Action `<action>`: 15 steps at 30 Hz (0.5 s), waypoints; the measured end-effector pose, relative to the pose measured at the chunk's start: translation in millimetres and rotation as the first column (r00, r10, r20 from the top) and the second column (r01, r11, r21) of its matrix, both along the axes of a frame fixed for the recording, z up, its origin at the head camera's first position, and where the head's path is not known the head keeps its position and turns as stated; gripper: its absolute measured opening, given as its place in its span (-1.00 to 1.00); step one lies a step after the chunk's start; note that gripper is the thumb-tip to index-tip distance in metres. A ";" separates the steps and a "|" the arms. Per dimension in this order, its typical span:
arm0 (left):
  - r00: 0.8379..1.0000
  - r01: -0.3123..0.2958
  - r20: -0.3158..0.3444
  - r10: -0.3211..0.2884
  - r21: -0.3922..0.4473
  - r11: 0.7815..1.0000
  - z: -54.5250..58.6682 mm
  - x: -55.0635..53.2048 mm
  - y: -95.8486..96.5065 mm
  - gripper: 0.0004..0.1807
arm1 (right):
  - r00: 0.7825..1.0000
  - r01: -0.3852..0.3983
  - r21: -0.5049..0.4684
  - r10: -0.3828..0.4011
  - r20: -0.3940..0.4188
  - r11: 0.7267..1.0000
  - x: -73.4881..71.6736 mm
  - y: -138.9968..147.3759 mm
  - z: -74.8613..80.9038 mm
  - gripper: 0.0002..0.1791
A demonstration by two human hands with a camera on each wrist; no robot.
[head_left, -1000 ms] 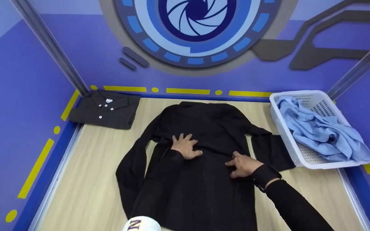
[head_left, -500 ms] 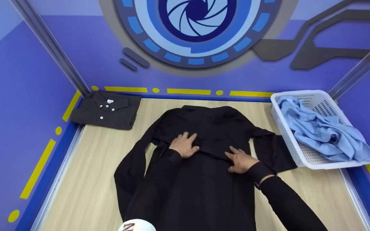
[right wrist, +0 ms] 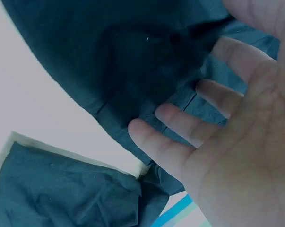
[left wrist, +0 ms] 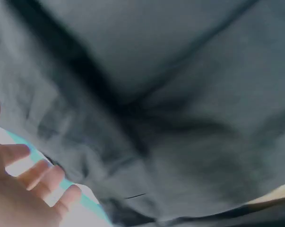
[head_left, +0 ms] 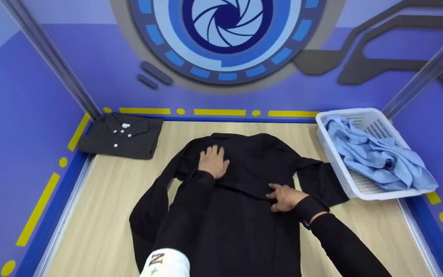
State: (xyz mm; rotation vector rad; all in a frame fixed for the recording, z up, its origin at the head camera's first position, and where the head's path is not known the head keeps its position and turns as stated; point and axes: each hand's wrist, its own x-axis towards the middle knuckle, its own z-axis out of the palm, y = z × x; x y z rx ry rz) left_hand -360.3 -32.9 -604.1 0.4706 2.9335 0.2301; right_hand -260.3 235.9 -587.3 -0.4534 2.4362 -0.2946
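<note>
Two hands loosely spread on black shirt, gripping nothing; white sleeve shows "N"; unreadable label on grey shirt.

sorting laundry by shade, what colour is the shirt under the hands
The long-sleeved shirt is black, clearest in the head view.

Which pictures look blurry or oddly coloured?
Head view: fairly sharp, though the black long-sleeved shirt loses detail; left wrist view: its folds look blurred and greyish; right wrist view: it looks teal, but the right hand shows palm creases.

Left hand, 4 fingers straight, lies farther forward than the spread-fingered right hand.
</note>
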 end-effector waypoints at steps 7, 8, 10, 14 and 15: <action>0.996 0.073 0.044 -0.074 0.014 0.997 2.0 -41.2 19.0 -0.41 | 0.999 0.029 0.031 -0.030 0.023 0.999 6.1 1.2 1.8 -0.42; 0.996 0.066 0.058 -0.066 0.013 0.998 0.6 -45.6 21.3 -0.39 | 1.000 0.024 0.031 -0.025 0.015 0.999 6.3 1.0 1.3 -0.42; 0.996 0.060 0.061 -0.060 0.003 0.998 -2.6 -53.6 26.6 -0.37 | 1.000 0.021 0.030 -0.021 0.000 0.999 6.5 1.3 0.6 -0.41; 0.991 0.109 0.081 -0.105 -0.050 0.993 -8.5 -65.4 38.4 -0.41 | 1.000 0.027 0.029 -0.027 -0.014 0.999 6.7 3.5 -0.1 -0.41; 0.988 0.128 0.094 -0.121 -0.071 0.989 -9.8 -67.5 41.2 -0.42 | 0.999 0.031 0.028 -0.030 -0.014 0.999 6.8 4.3 0.0 -0.42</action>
